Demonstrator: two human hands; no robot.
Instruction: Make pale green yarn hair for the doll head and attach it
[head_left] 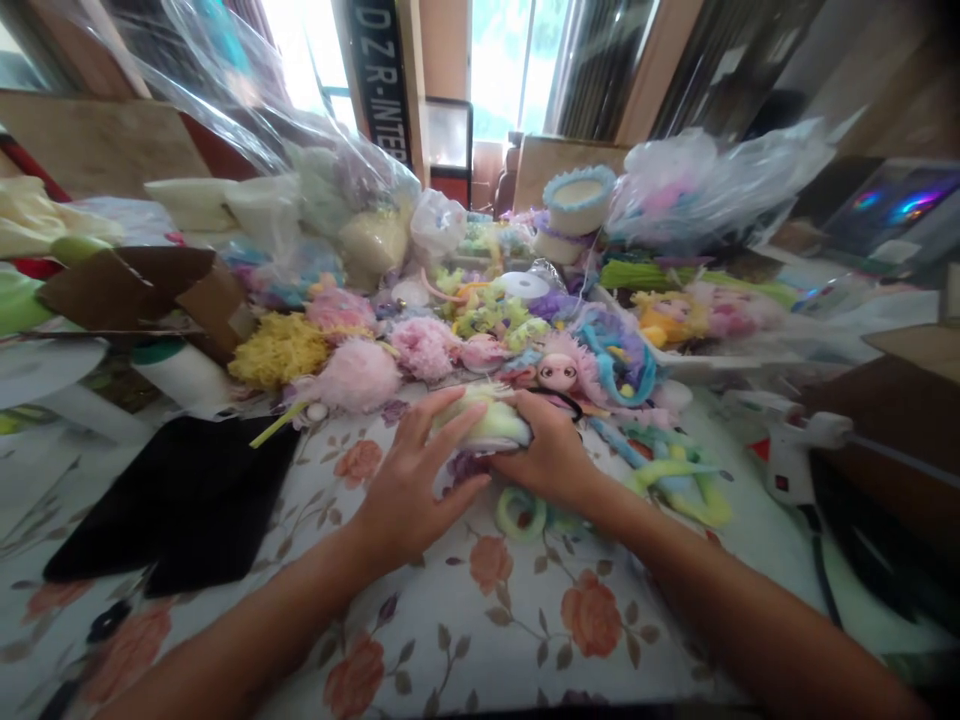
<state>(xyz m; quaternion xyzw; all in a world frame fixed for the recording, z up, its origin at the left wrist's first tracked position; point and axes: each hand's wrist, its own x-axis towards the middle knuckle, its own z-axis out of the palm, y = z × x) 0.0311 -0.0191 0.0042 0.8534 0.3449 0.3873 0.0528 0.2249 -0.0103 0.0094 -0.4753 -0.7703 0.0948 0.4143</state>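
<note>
Above the flowered tablecloth (420,640), I have a soft, pale yellow-green round piece (491,420) with a white lower edge between both hands. My left hand (420,470) curves over its left side and top, fingers bent and thumb low in front. From the right, my right hand (551,450) grips it with thumb and fingers. Its exact kind is hard to make out, since fingers cover much of it. Just below lies a fuzzy green coil (521,512). Behind it rests a doll head (559,372) with pink hair.
Pink pom-poms (360,375) and a yellow fluffy ball (277,350) crowd the back. Fuzzy blue-green stems (690,485) lie to the right, near a white glue gun (795,455) with a cord. A black flat item (187,500) and a cardboard box (142,290) occupy the left.
</note>
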